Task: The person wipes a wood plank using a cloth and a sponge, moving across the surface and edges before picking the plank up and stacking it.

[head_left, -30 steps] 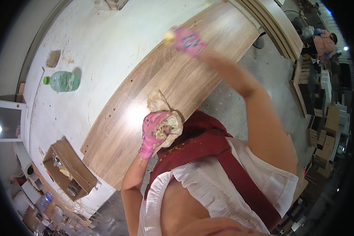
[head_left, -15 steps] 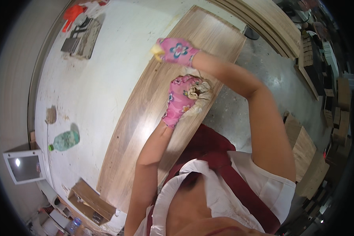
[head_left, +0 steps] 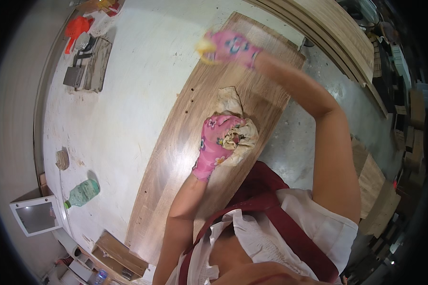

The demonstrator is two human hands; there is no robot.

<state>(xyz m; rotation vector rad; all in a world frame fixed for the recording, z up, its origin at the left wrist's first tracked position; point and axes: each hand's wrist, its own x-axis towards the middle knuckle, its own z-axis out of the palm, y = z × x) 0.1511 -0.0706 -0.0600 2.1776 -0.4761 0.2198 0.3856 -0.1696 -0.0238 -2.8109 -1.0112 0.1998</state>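
Note:
A long wood-grain board (head_left: 176,156) lies lengthwise in front of me, with several small dark holes along its left edge. My left hand (head_left: 218,142), in a pink flowered glove, is closed on a bunched, stained cream rag (head_left: 242,142) that rests on the board. A flap of the rag sticks out past the knuckles. Farther up, my right hand (head_left: 235,47), gloved alike, is over the far part of the board and smeared by motion. Its fingers are closed around a soft yellow piece (head_left: 207,50); whether this is sponge or cloth I cannot tell.
On the white table (head_left: 123,109) at left lie a green-tinted bottle (head_left: 83,192), a tape-like roll (head_left: 62,159), and a scraper (head_left: 73,75) beside a dirty block. An open wooden box (head_left: 119,256) stands near left. Stacked boards (head_left: 328,42) are at far right.
My right hand has swept toward the board's far end with the yellow piece. The left hand has come slightly nearer to me, and more of the rag's flap shows. The whole view has shifted a little.

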